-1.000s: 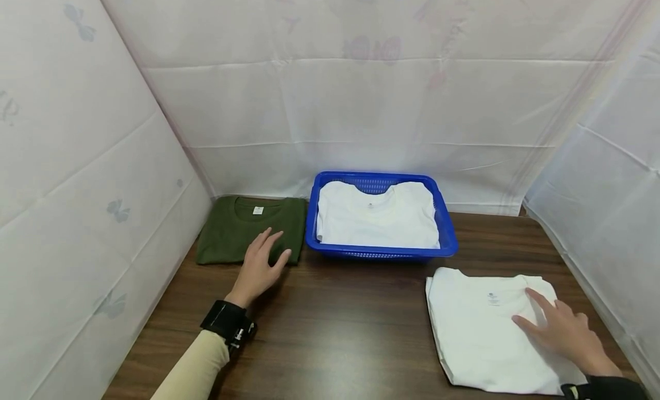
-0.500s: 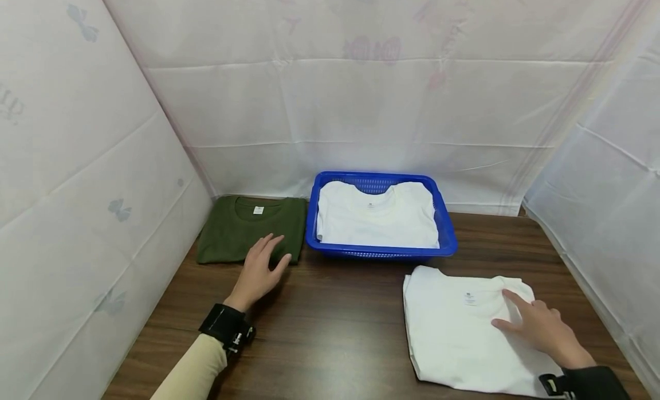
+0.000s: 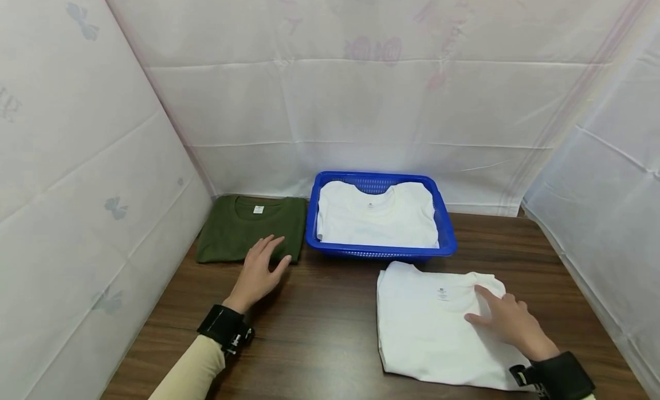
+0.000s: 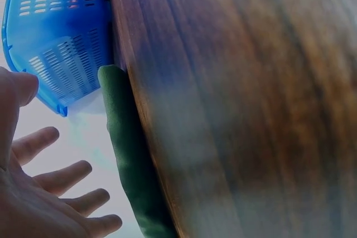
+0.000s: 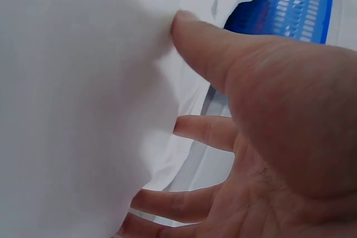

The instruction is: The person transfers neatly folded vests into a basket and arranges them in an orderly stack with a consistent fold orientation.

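Observation:
A folded white T-shirt (image 3: 433, 328) lies on the table at the front right, its neck label facing up. Across its right side rests my right hand (image 3: 507, 322), fingers spread; the right wrist view has the thumb and fingertips touching the white cloth (image 5: 83, 98). At the far left is a folded dark green T-shirt (image 3: 232, 234). My left hand (image 3: 258, 274) is held just above its near edge with fingers apart, and the left wrist view shows a gap between those fingers and the green cloth (image 4: 125, 137). Nothing is in the left hand.
A blue plastic basket (image 3: 381, 253) stands at the back middle with another folded white T-shirt (image 3: 378, 219) inside. The wooden table (image 3: 319, 331) has white patterned sheets (image 3: 330, 113) hung behind it and along both sides.
My right hand and the white T-shirt under it have slid left along the table, towards the basket's front. The left hand has hardly moved, and the green T-shirt stays in place.

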Demonstrator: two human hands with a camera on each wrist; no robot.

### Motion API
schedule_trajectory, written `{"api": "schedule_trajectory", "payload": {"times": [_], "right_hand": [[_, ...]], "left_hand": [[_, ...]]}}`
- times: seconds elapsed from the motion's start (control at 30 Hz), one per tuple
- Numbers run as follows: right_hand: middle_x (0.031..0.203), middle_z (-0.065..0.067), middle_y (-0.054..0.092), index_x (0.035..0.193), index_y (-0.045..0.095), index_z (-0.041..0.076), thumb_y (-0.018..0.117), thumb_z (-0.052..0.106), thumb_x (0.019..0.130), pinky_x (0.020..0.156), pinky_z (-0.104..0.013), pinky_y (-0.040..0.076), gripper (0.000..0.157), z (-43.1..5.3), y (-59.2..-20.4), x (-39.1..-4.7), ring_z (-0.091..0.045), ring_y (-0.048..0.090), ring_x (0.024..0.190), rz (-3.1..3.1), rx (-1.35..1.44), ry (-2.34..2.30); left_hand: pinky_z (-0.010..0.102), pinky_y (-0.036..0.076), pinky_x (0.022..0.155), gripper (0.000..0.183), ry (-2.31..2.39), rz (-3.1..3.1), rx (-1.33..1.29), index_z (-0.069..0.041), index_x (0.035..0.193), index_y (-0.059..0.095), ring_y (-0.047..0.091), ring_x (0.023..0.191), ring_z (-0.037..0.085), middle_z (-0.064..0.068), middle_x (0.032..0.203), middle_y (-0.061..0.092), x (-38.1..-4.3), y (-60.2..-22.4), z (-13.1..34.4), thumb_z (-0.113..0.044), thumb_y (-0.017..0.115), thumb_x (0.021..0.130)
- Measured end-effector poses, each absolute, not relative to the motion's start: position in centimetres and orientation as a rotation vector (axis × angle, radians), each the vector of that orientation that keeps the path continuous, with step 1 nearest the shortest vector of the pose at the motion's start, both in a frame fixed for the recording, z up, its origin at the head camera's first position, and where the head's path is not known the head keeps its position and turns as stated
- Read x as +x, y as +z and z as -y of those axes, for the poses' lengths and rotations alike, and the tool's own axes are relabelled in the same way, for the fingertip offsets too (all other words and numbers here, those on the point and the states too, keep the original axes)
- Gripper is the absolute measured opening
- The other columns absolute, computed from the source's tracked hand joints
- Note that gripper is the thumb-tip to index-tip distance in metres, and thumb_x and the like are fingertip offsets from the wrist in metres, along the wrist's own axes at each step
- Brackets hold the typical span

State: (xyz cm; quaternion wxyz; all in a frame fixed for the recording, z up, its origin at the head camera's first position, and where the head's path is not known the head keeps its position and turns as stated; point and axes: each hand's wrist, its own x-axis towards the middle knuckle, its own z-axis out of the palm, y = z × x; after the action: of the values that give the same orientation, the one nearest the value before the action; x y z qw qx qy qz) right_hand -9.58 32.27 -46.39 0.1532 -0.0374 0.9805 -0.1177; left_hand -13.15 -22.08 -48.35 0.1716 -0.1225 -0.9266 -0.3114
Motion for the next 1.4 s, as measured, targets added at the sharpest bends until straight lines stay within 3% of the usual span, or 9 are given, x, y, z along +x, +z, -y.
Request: {"api": "schedule_trajectory", "payload": {"times": [0.3, 0.57, 0.9, 0.97, 1.07, 1.17, 1.27, 1.4], "right_hand": [[0.115, -0.041, 0.060, 0.142, 0.054, -0.003, 0.079, 0.038, 0.090, 0.077, -0.073, 0.047, 0.071, -29.9, -46.5, -9.5, -0.059, 0.055, 0.102, -2.881, -0.264, -0.376], [0.106, -0.032, 0.067, 0.140, 0.057, -0.004, 0.082, 0.028, 0.089, 0.080, -0.069, 0.049, 0.065, -27.7, -46.5, -9.2, -0.052, 0.060, 0.100, -2.909, -0.324, -0.393], [0.100, -0.023, 0.070, 0.133, 0.061, -0.007, 0.084, 0.019, 0.086, 0.079, -0.056, 0.054, 0.059, -25.6, -46.5, -8.7, -0.040, 0.066, 0.094, -2.944, -0.464, -0.476], [0.100, -0.022, 0.071, 0.132, 0.062, -0.006, 0.084, 0.019, 0.085, 0.080, -0.056, 0.054, 0.058, -25.3, -46.4, -8.5, -0.039, 0.067, 0.093, -2.947, -0.479, -0.477], [0.098, -0.020, 0.071, 0.131, 0.062, -0.006, 0.085, 0.019, 0.085, 0.081, -0.055, 0.053, 0.057, -24.8, -46.4, -8.4, -0.035, 0.067, 0.091, -2.952, -0.502, -0.480], [0.096, -0.018, 0.070, 0.130, 0.063, -0.005, 0.085, 0.018, 0.085, 0.080, -0.053, 0.054, 0.056, -24.4, -46.3, -8.2, -0.032, 0.066, 0.088, -2.957, -0.520, -0.487], [0.094, -0.017, 0.069, 0.130, 0.063, -0.005, 0.085, 0.017, 0.084, 0.080, -0.053, 0.054, 0.056, -24.2, -46.2, -8.2, -0.030, 0.065, 0.086, -2.970, -0.532, -0.485], [0.093, -0.017, 0.068, 0.130, 0.063, -0.005, 0.085, 0.017, 0.084, 0.082, -0.055, 0.052, 0.055, -24.0, -46.1, -8.2, -0.032, 0.065, 0.086, -2.984, -0.532, -0.475]], "left_hand": [[0.065, 0.037, 0.109, 0.051, -0.916, 2.627, -0.356, -0.001, 0.144, 0.057, 0.046, 0.135, 0.048, 0.030, 0.145, 0.051, -12.6, -48.0, 21.9, -0.026, 0.068, 0.101], [0.061, 0.042, 0.105, 0.049, -0.913, 2.624, -0.321, -0.001, 0.142, 0.058, 0.051, 0.128, 0.045, 0.022, 0.141, 0.058, -12.4, -47.8, 21.9, -0.025, 0.067, 0.101], [0.058, 0.050, 0.094, 0.044, -0.861, 2.679, -0.271, 0.001, 0.138, 0.062, 0.061, 0.114, 0.043, 0.024, 0.129, 0.065, -11.9, -47.4, 21.5, -0.021, 0.067, 0.101], [0.056, 0.053, 0.090, 0.042, -0.859, 2.687, -0.271, 0.002, 0.136, 0.063, 0.064, 0.107, 0.040, 0.024, 0.122, 0.068, -11.7, -47.3, 21.3, -0.021, 0.067, 0.101], [0.046, 0.056, 0.074, 0.039, -0.874, 2.702, -0.267, 0.004, 0.133, 0.064, 0.066, 0.084, 0.028, 0.017, 0.104, 0.070, -11.7, -47.2, 21.0, -0.018, 0.067, 0.101], [0.033, 0.049, 0.059, 0.036, -0.903, 2.733, -0.256, 0.005, 0.130, 0.066, 0.056, 0.063, 0.014, 0.006, 0.084, 0.066, -11.9, -47.2, 20.3, -0.016, 0.066, 0.101], [0.028, 0.046, 0.056, 0.035, -0.930, 2.782, -0.252, 0.006, 0.127, 0.067, 0.050, 0.056, 0.008, 0.000, 0.071, 0.061, -12.3, -47.0, 19.3, -0.017, 0.066, 0.101], [0.031, 0.049, 0.058, 0.038, -0.966, 2.872, -0.249, 0.009, 0.125, 0.067, 0.050, 0.056, 0.008, -0.004, 0.060, 0.052, -12.6, -46.7, 17.6, -0.022, 0.065, 0.102]]}}
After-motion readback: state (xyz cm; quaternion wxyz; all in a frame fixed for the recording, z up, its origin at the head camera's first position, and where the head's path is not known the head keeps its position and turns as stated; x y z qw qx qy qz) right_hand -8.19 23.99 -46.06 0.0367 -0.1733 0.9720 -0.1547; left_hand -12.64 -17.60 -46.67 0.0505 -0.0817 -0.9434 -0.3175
